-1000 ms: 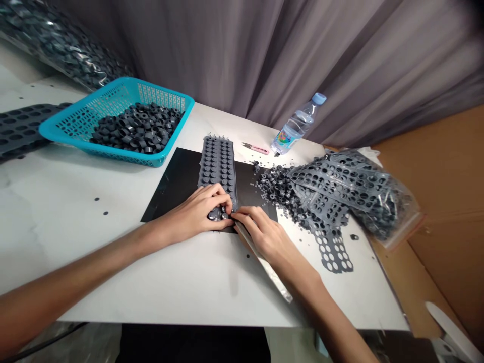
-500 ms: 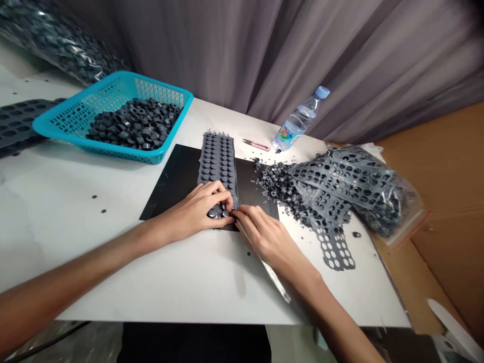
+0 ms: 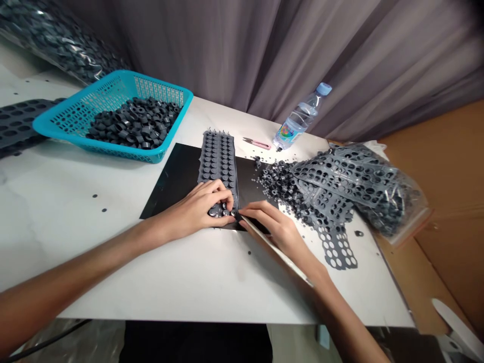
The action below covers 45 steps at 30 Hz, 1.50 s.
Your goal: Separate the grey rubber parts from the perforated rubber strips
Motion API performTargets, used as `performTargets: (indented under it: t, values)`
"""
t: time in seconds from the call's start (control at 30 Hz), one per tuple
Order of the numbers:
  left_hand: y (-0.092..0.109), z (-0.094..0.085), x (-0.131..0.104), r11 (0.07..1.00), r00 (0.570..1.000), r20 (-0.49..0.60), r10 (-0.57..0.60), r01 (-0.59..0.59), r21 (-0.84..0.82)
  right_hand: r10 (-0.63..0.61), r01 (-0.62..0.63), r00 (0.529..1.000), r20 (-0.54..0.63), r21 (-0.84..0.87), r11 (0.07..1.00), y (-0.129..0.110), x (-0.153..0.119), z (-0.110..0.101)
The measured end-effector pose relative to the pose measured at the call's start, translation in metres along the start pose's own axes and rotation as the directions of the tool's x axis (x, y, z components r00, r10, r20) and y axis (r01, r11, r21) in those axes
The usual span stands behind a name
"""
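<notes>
A grey rubber sheet point(image 3: 218, 160) with rows of round raised studs lies on a black mat point(image 3: 172, 174). At its near end, my left hand point(image 3: 206, 204) curls its thumb and fingers around several studs, pinching the sheet's edge. Just to the right, my right hand point(image 3: 278, 227) grips a long, thin, pale tool point(image 3: 287, 262), whose tip is close to my left fingertips. What the tip touches is too small to tell. Small black rings and bits point(image 3: 282, 181) are heaped on the mat's right side.
A blue basket point(image 3: 161, 151) of black rings stands at the left, with a filled plastic bag point(image 3: 75, 55) behind it. Pink snips point(image 3: 259, 144) and a water bottle point(image 3: 300, 118) are at the back. Perforated sheets point(image 3: 340, 176) and a clear bag point(image 3: 410, 206) lie right.
My right hand has shifted slightly right, and the pale tool has swung right with its rear end. My left hand stays nearly where it was on the sheet.
</notes>
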<state>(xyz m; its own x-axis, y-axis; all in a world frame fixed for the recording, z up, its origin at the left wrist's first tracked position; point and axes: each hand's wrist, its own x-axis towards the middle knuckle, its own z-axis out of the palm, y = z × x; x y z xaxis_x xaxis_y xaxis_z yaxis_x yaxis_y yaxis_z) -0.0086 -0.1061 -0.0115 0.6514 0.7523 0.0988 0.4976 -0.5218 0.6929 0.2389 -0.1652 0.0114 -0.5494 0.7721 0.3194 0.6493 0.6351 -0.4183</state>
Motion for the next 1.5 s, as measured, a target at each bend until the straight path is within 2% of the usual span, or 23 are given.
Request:
performTargets:
  t: [0.13,0.37,0.63,0.77,0.9,1.03,1.3,1.4,1.5]
  values:
    - [0.002,-0.001,0.000,1.000,1.000,-0.008,-0.006,0.006,-0.004,-0.002,-0.001,1.000,0.023,0.107,0.994,-0.001,0.000,-0.007]
    - [0.004,-0.001,-0.001,1.000,0.999,-0.038,0.008,-0.009,-0.024,-0.019,0.019,0.998,0.057,-0.013,1.000,0.002,0.000,-0.003]
    - [0.000,0.001,-0.001,0.999,0.998,-0.057,-0.003,0.000,-0.054,-0.019,0.021,1.000,0.024,-0.088,0.996,-0.002,0.001,0.001]
    - [0.000,0.002,-0.001,0.998,0.998,-0.060,-0.001,-0.002,-0.061,-0.054,0.056,0.998,0.014,-0.243,0.968,-0.004,0.000,0.006]
    - [0.001,0.002,-0.001,0.998,0.998,-0.062,-0.008,0.004,-0.061,-0.117,0.129,0.992,0.054,-0.418,0.899,-0.004,-0.002,0.014]
    - [0.002,0.002,0.000,0.998,0.998,-0.058,-0.002,-0.002,-0.055,-0.133,0.161,0.987,0.091,-0.479,0.863,-0.007,-0.002,0.019]
    - [0.000,0.002,0.001,0.998,0.998,-0.056,-0.002,-0.001,-0.055,-0.081,0.060,0.996,-0.026,-0.458,0.887,-0.007,0.001,0.020]
    - [0.000,0.002,0.000,0.998,0.998,-0.057,-0.004,0.000,-0.063,-0.029,-0.003,0.995,-0.098,-0.316,0.949,0.000,0.000,0.013]
    - [0.002,0.003,0.000,0.998,0.998,-0.064,-0.014,0.011,-0.056,0.007,-0.018,0.996,-0.083,-0.130,0.991,0.003,-0.001,0.002]
